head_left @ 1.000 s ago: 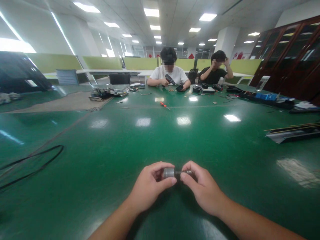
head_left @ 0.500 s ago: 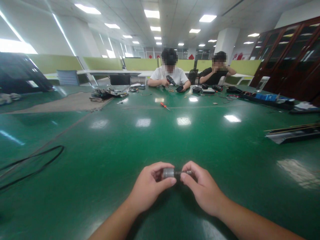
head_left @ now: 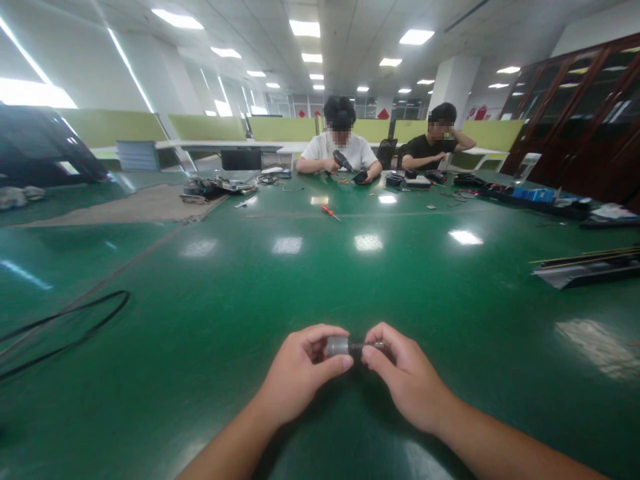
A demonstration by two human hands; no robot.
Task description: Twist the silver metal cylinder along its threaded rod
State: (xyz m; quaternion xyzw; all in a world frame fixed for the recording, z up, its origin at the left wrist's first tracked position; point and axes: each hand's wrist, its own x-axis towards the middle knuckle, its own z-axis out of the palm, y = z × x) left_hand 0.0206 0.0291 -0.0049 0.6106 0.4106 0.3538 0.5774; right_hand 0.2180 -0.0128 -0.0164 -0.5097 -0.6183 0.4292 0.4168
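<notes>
Near the front of the green table, my left hand [head_left: 303,373] is closed around a short grey metal cylinder [head_left: 337,345], thumb below and forefinger above. From the cylinder's right end a thin dark rod [head_left: 356,346] sticks out, ridged like a screw or drill bit. My right hand [head_left: 403,370] pinches this rod between thumb and fingers, close to its far tip. Both parts lie in one line, level across my view. My fingers hide the cylinder's left end and some of the rod, so its exact kind does not show.
Across the green table [head_left: 320,280] sits a person [head_left: 340,150] holding a power drill [head_left: 342,160]; another person [head_left: 430,143] sits to the right. An orange screwdriver [head_left: 328,211] lies mid-table. A black cable [head_left: 100,323] loops at left, and a long metal channel [head_left: 585,268] lies at right.
My hands and the held cylinder with its rod stay almost still. At the far right, the seated person has lowered one arm and turned the head.
</notes>
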